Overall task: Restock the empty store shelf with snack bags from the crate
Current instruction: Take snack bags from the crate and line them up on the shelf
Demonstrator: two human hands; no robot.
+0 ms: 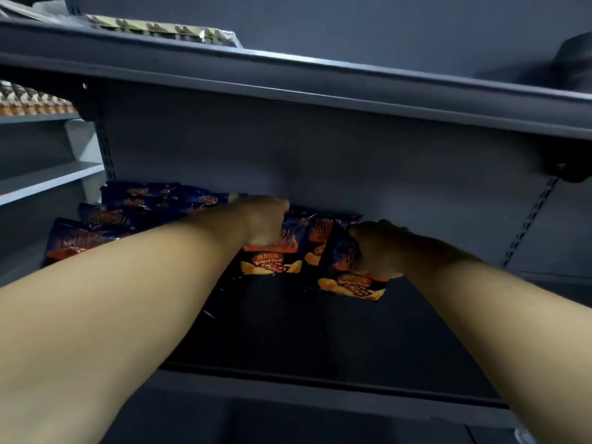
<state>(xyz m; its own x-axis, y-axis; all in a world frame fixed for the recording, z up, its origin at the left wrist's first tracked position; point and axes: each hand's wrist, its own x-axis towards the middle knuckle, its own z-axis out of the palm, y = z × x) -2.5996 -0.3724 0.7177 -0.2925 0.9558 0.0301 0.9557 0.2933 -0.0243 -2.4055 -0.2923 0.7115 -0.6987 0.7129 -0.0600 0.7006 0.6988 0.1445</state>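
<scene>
Both my arms reach deep into a dark grey shelf [288, 331]. My left hand [266, 219] grips the top of a dark blue and orange barbecue chip bag [272, 261] standing against the back wall. My right hand [378, 248] holds another such bag [352, 283] just to its right, tilted, with its lower edge off the shelf floor. A third bag [317, 238] stands between them. Several more of the same bags [128, 209] lie stacked at the left of the shelf. The crate is out of sight.
The shelf above [320, 88] hangs low over my hands and carries flat yellow-printed packets [160, 30]. A neighbouring unit at the left has pale shelves [48, 181] and a row of small orange items [35, 100]. The shelf floor right of the bags is bare.
</scene>
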